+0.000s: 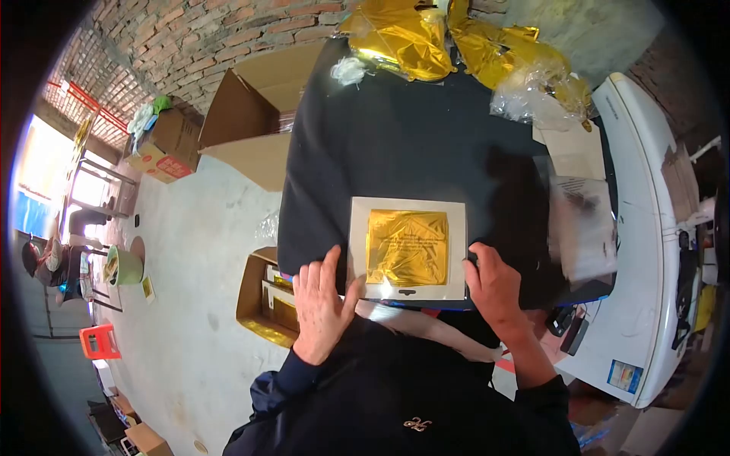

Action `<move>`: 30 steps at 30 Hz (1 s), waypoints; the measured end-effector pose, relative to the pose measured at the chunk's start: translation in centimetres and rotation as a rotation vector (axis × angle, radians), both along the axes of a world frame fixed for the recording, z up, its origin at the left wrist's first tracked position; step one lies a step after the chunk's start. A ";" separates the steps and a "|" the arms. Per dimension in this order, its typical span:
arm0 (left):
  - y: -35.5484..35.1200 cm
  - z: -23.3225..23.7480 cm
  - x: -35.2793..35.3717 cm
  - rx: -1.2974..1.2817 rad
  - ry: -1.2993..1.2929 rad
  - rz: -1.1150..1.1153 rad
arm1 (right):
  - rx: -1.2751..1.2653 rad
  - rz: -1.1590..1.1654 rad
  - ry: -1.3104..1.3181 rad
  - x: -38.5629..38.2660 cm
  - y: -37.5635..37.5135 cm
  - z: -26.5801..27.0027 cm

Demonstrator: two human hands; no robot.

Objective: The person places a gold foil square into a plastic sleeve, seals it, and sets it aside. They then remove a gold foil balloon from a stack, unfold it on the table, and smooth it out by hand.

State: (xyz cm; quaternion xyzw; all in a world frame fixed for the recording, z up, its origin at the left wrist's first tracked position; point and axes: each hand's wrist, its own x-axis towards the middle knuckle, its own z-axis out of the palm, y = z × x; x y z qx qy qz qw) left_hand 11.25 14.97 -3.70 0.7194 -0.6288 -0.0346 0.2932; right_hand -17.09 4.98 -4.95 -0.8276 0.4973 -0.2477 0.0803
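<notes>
Resting flat on the black table [395,137], my left hand [323,304] lies open, thumb touching the gold-foil packet [407,248]; my right hand [494,285] curls at its right edge, fingertips hidden, grip unclear.

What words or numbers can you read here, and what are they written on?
Nothing here can be read clearly.
Dark print on the gold foil packet: too small to read.
Red print on the cardboard box: blurred.
Print on the blue sticker on the white appliance: too small to read.
</notes>
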 end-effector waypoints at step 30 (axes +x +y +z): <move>18.9 -26.3 23.2 -0.046 1.246 0.990 | -0.147 0.022 -0.092 0.6 0.0 -0.4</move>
